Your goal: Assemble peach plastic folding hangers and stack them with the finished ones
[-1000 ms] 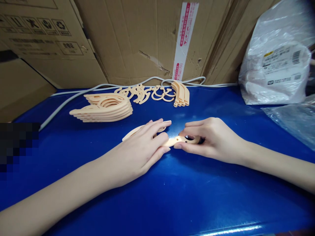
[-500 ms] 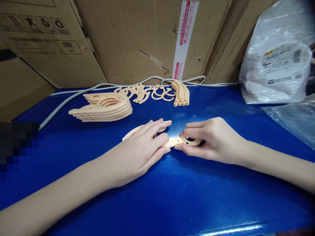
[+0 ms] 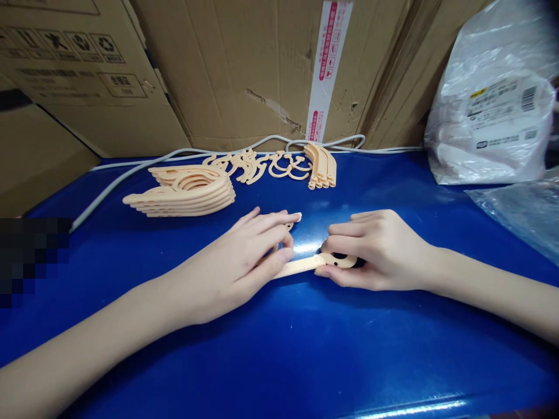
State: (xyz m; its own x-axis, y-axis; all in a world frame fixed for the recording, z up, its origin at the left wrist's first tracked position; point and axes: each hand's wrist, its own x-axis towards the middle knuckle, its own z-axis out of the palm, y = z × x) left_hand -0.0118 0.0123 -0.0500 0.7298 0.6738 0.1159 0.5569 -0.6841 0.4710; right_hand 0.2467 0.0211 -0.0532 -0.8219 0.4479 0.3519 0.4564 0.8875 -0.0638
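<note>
The bare right hand [image 3: 378, 250] is clamping a hooked cream plastic strip [image 3: 304, 265]. Left of that grip, the bare left hand [image 3: 244, 250] is covering the other end; whether it's clamped, I can't tell. Farther right, a translucent white plastic bag [image 3: 491, 125] is bulging, its contents indistinct.

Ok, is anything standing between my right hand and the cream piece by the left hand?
Nothing visible. The right hand has its fingers directly around the hooked end of the cream piece; the left hand partly hides the rest. The stacked cream parts lie farther back, out of the way.
</note>
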